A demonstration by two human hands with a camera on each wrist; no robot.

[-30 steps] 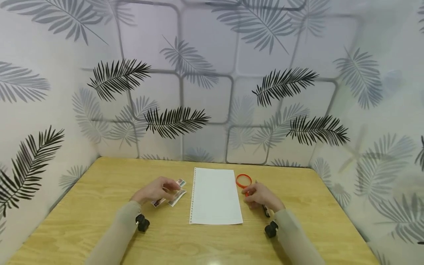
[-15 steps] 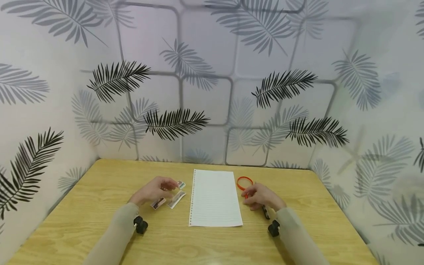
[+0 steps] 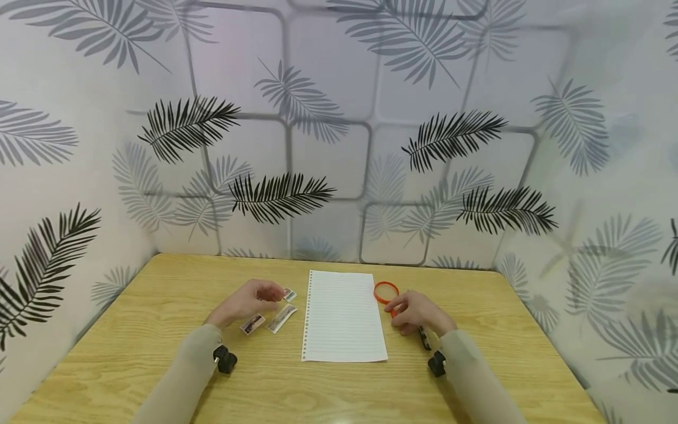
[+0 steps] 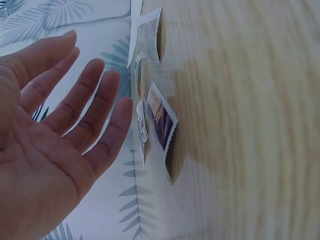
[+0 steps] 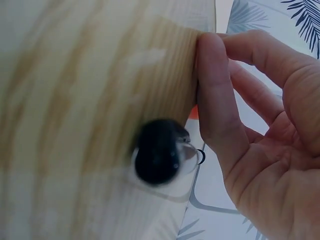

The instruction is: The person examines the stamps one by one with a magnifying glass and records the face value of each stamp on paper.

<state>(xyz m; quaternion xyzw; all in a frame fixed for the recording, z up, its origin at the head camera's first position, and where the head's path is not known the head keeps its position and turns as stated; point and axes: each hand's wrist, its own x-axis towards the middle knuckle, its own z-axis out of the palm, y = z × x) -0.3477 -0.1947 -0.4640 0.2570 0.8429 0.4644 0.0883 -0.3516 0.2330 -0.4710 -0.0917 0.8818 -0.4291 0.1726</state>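
My left hand point(image 3: 246, 302) hovers over several postage stamps point(image 3: 252, 324) with scalloped edges, and holds nothing. In the left wrist view its fingers are spread and slightly bent, beside a stamp point(image 4: 162, 120) standing a little off the wood. My right hand point(image 3: 424, 313) pinches the handle of a red-rimmed magnifying glass point(image 3: 376, 285), whose ring lies by the paper's right edge. In the right wrist view thumb and forefinger meet low at the tabletop; only a speck of orange shows behind them. Under that hand lies a pen point(image 3: 425, 338), its dark end point(image 5: 157, 152) blurred and close.
A lined, hole-punched sheet of paper point(image 3: 344, 318) lies between the hands. The wooden table point(image 3: 323, 391) meets a leaf-patterned wall covering point(image 3: 328, 147) at the back and sides. Each sleeve carries a small black device point(image 3: 225, 359) at the wrist.
The magnifying glass's ring has shifted slightly left, to the paper's edge. The left hand has lifted or drawn back a little, showing more of the nearest stamp. The right hand is almost still.
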